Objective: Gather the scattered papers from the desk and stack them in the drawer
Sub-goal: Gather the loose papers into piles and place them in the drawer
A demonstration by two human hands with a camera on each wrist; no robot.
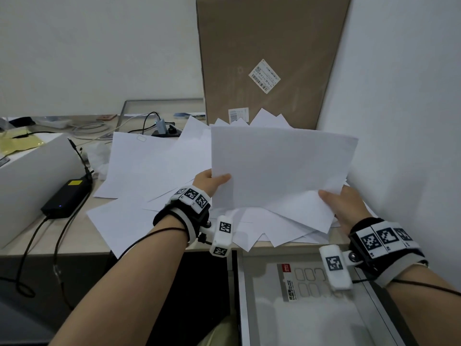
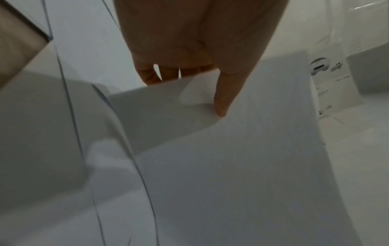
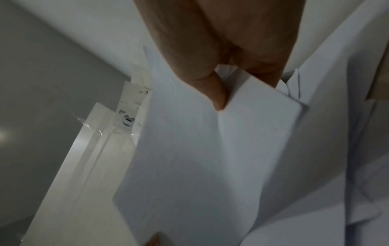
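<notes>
Plain white sheets [image 1: 149, 171] lie scattered and overlapping across the desk [image 1: 50, 240]. I hold a small bundle of sheets [image 1: 282, 166] raised above the pile. My left hand [image 1: 219, 179] pinches its left edge, thumb on top. My right hand [image 1: 334, 198] pinches its lower right corner. In the left wrist view the thumb [image 2: 223, 99] presses on the paper [image 2: 231, 166]. The right wrist view shows that hand's thumb [image 3: 216, 93] on the sheets [image 3: 210, 158]. The open drawer [image 1: 241, 295] sits below the desk edge at the lower right.
A sticker pack [image 1: 294, 278] lies in the drawer. A tall cardboard box [image 1: 269, 58] leans against the back wall. A black power adapter [image 1: 66, 198] with cables and a white box [image 1: 32, 176] occupy the desk's left side. The wall [image 1: 411, 121] is close on the right.
</notes>
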